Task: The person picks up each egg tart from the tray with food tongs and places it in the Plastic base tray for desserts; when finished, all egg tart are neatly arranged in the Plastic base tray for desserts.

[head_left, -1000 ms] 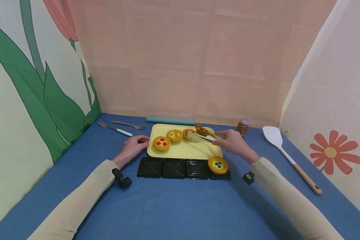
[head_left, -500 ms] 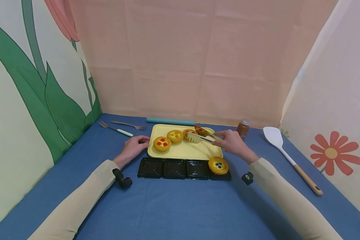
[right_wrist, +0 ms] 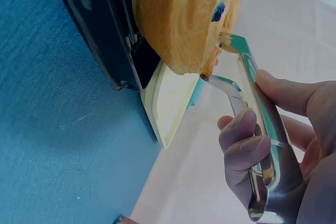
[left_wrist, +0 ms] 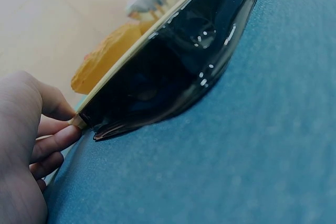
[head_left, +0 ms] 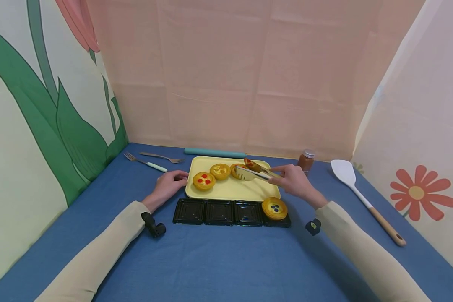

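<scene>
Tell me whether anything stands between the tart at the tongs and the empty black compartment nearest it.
Only the tongs themselves, at the tart, and the yellow tray's front rim lie between; no other item visibly blocks the way to the black compartment.

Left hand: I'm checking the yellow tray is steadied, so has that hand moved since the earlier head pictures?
No: in the head view, the left hand keeps its place by the pale-handled fork, with no visible shift.
</scene>
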`<state>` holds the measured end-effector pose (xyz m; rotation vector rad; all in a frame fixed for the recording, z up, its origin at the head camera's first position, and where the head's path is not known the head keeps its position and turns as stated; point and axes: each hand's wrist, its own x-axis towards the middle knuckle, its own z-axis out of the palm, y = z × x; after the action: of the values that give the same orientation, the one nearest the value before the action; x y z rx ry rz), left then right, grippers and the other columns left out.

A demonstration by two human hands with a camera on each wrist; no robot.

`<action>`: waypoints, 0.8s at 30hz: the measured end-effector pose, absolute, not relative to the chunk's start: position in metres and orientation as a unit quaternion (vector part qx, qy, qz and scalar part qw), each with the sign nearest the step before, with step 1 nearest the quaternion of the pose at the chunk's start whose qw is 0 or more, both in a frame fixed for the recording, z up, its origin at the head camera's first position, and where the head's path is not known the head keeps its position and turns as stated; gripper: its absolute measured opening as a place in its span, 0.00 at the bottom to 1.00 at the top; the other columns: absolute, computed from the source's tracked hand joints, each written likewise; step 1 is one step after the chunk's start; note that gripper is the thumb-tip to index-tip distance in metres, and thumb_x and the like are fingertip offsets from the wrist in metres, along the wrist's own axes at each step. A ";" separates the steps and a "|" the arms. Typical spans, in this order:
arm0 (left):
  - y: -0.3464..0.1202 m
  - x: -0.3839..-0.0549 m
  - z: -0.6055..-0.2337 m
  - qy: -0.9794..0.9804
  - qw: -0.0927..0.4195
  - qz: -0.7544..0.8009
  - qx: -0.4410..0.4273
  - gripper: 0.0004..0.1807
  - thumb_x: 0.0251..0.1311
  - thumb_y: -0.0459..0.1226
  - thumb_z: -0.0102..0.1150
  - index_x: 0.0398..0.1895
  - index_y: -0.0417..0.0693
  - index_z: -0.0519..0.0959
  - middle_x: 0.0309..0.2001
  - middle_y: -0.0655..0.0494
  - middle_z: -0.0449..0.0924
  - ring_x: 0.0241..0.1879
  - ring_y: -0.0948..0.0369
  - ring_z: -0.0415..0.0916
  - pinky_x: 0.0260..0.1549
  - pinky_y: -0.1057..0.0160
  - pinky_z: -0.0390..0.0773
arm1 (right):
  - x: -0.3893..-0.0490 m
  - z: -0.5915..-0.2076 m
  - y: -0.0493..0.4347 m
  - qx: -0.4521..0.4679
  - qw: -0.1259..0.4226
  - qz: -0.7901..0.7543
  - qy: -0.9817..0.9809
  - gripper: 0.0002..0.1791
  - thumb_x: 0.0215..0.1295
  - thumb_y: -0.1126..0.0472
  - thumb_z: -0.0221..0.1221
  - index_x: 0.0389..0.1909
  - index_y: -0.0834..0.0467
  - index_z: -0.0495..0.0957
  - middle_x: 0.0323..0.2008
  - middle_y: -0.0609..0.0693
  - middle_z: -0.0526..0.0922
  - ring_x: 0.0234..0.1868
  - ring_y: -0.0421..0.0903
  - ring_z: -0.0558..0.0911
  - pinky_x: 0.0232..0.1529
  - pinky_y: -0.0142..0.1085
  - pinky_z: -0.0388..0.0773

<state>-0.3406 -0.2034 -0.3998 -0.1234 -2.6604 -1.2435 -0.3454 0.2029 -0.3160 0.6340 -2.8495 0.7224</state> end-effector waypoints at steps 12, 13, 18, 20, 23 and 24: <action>-0.204 -0.341 -0.400 -0.903 0.098 -0.416 -0.044 0.20 0.67 0.39 0.57 0.59 0.41 0.80 0.49 0.46 0.82 0.51 0.49 0.75 0.56 0.43 0.66 | -0.339 -0.318 0.207 0.219 0.078 0.248 -0.940 0.25 0.65 0.54 0.68 0.60 0.61 0.81 0.09 0.46 0.64 0.10 0.47 0.73 0.13 0.36 0.65; -0.204 -0.341 -0.400 -0.903 0.098 -0.417 -0.044 0.20 0.67 0.39 0.57 0.59 0.41 0.80 0.49 0.46 0.82 0.51 0.49 0.75 0.56 0.43 0.66 | -0.339 -0.318 0.208 0.222 0.079 0.249 -0.939 0.25 0.66 0.54 0.68 0.60 0.62 0.81 0.09 0.47 0.64 0.10 0.47 0.73 0.13 0.36 0.65; -0.205 -0.342 -0.402 -0.902 0.095 -0.420 -0.044 0.20 0.68 0.40 0.58 0.59 0.42 0.80 0.50 0.46 0.83 0.50 0.49 0.75 0.56 0.44 0.67 | -0.335 -0.317 0.209 0.224 0.080 0.251 -0.938 0.25 0.66 0.54 0.67 0.60 0.62 0.81 0.09 0.47 0.64 0.10 0.47 0.74 0.13 0.37 0.67; -0.205 -0.342 -0.402 -0.902 0.096 -0.419 -0.045 0.20 0.68 0.40 0.58 0.59 0.42 0.80 0.50 0.46 0.83 0.50 0.49 0.75 0.56 0.44 0.67 | -0.334 -0.317 0.210 0.223 0.081 0.250 -0.939 0.25 0.66 0.53 0.67 0.60 0.61 0.81 0.09 0.47 0.64 0.10 0.47 0.73 0.14 0.37 0.67; -0.205 -0.342 -0.402 -0.902 0.096 -0.419 -0.046 0.20 0.68 0.39 0.57 0.59 0.41 0.80 0.50 0.46 0.83 0.50 0.49 0.75 0.56 0.43 0.67 | -0.332 -0.317 0.212 0.218 0.082 0.247 -0.941 0.25 0.66 0.53 0.67 0.61 0.60 0.81 0.10 0.48 0.65 0.11 0.47 0.73 0.14 0.36 0.66; -0.205 -0.343 -0.402 -0.902 0.096 -0.419 -0.046 0.20 0.68 0.39 0.57 0.59 0.41 0.80 0.50 0.46 0.83 0.50 0.49 0.75 0.56 0.43 0.66 | -0.331 -0.317 0.212 0.217 0.081 0.246 -0.941 0.25 0.66 0.53 0.67 0.61 0.60 0.81 0.10 0.48 0.66 0.11 0.47 0.73 0.14 0.36 0.66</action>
<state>-0.3426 -0.2047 -0.4017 -0.1354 -2.6708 -1.2421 -0.3313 0.2124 -0.3166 0.6476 -2.8126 0.7357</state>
